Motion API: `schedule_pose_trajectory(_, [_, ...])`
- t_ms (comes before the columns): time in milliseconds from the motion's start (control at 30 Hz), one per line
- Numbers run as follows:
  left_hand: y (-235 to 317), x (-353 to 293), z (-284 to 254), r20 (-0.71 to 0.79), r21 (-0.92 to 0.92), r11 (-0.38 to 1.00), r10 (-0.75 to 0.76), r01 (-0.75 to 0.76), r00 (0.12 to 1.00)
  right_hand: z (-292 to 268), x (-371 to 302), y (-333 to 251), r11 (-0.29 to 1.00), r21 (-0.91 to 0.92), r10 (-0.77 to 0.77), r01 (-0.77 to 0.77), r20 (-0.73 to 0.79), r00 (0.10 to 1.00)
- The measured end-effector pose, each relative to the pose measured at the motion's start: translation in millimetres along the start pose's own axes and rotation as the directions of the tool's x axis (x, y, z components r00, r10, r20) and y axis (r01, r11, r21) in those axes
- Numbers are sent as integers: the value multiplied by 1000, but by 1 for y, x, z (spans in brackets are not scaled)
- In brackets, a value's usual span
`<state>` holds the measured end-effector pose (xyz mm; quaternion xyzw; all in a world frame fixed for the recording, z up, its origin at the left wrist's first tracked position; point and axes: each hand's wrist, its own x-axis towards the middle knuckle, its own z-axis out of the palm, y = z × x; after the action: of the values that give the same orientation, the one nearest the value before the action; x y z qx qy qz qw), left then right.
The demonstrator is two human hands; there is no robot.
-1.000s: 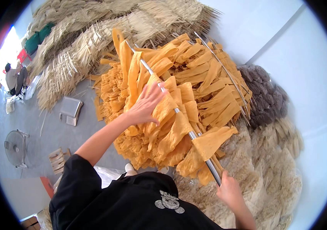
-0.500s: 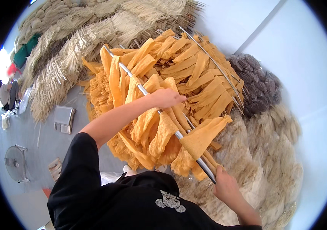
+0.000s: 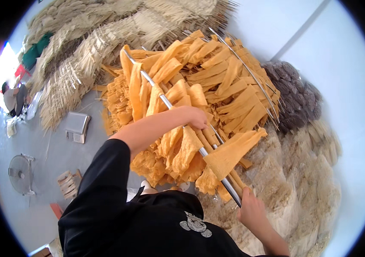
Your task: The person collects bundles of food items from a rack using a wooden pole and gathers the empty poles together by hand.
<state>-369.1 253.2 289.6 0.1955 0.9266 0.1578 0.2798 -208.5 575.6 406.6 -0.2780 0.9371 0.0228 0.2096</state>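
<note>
Orange strips [image 3: 233, 155] draped over a metal rod [image 3: 232, 193] | right hand [image 3: 251, 207] clasping the rod's near end | left hand [image 3: 195, 118] over the strips, grip impossible to tell

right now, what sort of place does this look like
Probably a workshop or storeroom for bulk materials: a large heap of orange-yellow strips, wide piles of pale beige stalk-like bundles, and what looks like a flat silver weighing scale.
</note>
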Motion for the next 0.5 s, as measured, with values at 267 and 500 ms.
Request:
schedule_pose_trajectory(267, [6, 51, 20, 46, 130, 990, -68, 61, 997, 5, -3, -3, 1000, -18, -17, 16, -18, 1000])
schedule_pose_trajectory(500, [38, 45, 45, 38, 90, 989, -120, 116, 992, 33, -6, 30, 1000, 11, -19, 19, -1, 1000])
